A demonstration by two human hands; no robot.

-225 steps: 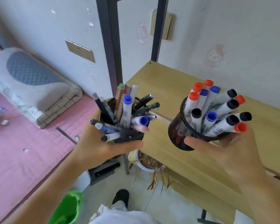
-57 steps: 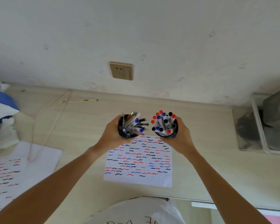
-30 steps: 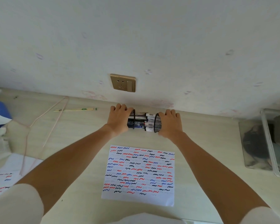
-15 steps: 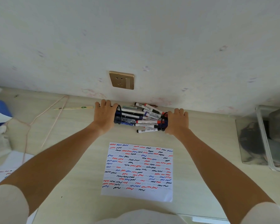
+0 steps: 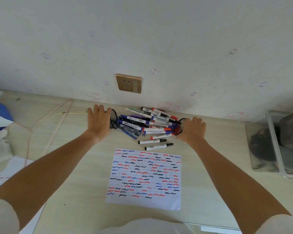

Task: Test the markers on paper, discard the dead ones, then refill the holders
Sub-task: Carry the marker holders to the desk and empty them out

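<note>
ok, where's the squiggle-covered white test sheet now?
Head view: the squiggle-covered white test sheet lies flat on the desk, centre, just below the spilled markers, between the person's forearms.

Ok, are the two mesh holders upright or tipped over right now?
Tipped. The left hand grips the left mesh holder, the right hand the right mesh holder, mouths facing, markers spilled onto the desk.

Both bare arms reach forward and apart, forearms angled inward toward the wrists, white sleeves at the upper arms. The left hand (image 5: 99,119) lies palm-down, knuckles uppermost, fingers curled over a tipped mesh holder (image 5: 113,119). The right hand (image 5: 191,129) mirrors it, fingers wrapped round a second mesh holder (image 5: 180,126), backs of both hands facing the camera.
</note>
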